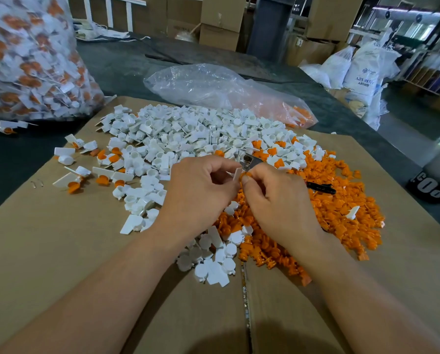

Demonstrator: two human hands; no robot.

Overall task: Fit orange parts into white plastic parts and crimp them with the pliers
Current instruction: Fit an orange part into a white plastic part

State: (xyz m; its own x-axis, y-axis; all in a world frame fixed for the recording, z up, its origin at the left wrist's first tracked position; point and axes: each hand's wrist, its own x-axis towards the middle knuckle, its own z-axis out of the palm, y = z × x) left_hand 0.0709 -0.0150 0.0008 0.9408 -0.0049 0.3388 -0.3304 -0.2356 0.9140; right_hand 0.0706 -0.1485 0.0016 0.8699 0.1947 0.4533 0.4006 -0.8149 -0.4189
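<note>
- Left hand (201, 190) pinches a white part (237, 175) between thumb and curled fingers; right hand (275, 200) pinches an orange part (247, 177) at its fingertips; both grips narrow, each holding one piece
- Key relation: the orange part sits just right of the white part, touching or nearly so; the white part's flat tab stands roughly upright, long axis near-to-far; how far the orange part is seated cannot be told, as fingers hide the joint
- Judgement: fitting step in hand, crimp not yet done; the next move looks like a short leftward push from the right hand
- Pliers (252, 160): metal head lies on the heap just beyond the fingertips, a black handle showing further right; the right hand is the nearer one
- Pose: both forearms come in from the near edge and converge at mid-scene; backs of hands up, wrists held above the heap
- White pile (188, 134) far and left, orange pile (346, 200) right, both on cardboard (60, 251); assembled pieces (73, 181) scattered left; full bag (27, 60) far left; clear bag (213, 85) far centre
</note>
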